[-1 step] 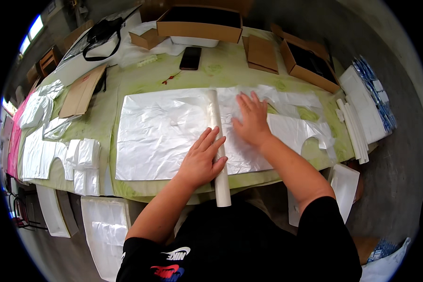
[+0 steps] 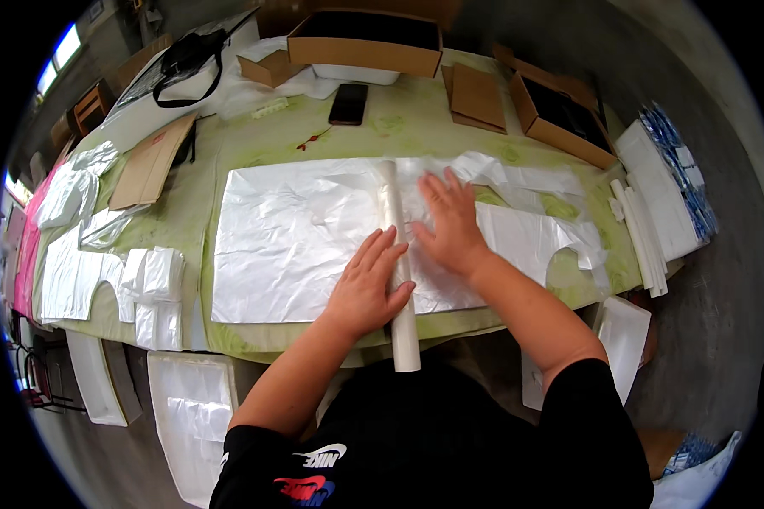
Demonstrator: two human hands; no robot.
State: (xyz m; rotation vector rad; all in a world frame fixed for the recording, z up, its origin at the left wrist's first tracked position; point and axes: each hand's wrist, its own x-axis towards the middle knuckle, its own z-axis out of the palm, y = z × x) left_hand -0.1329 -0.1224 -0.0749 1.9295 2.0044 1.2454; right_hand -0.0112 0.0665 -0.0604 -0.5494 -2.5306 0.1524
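Note:
A stack of thin white plastic bags (image 2: 272,246) lies spread on the table, with a handle cut-out at its right end. Across the stack, running from its far edge past the table's near edge, is a long whitish tube (image 2: 406,335). My left hand (image 2: 367,284) rests on the tube and the plastic beside it, palm down, fingers extended. Just right of the tube, my right hand (image 2: 452,222) lies palm down over the crinkled plastic, fingers apart and slightly blurred. Neither hand grips anything visible.
A phone (image 2: 349,104) lies beyond the plastic. Cardboard boxes (image 2: 365,49) stand at the back. Folded white bags (image 2: 157,276) are at the left. White tubes (image 2: 639,237) lie at the right edge near a blue-and-white stack (image 2: 677,182). A white bin (image 2: 193,424) stands below the table.
My right hand has shifted slightly left toward the tube. My left hand stays on the tube, and the whole view has moved a little.

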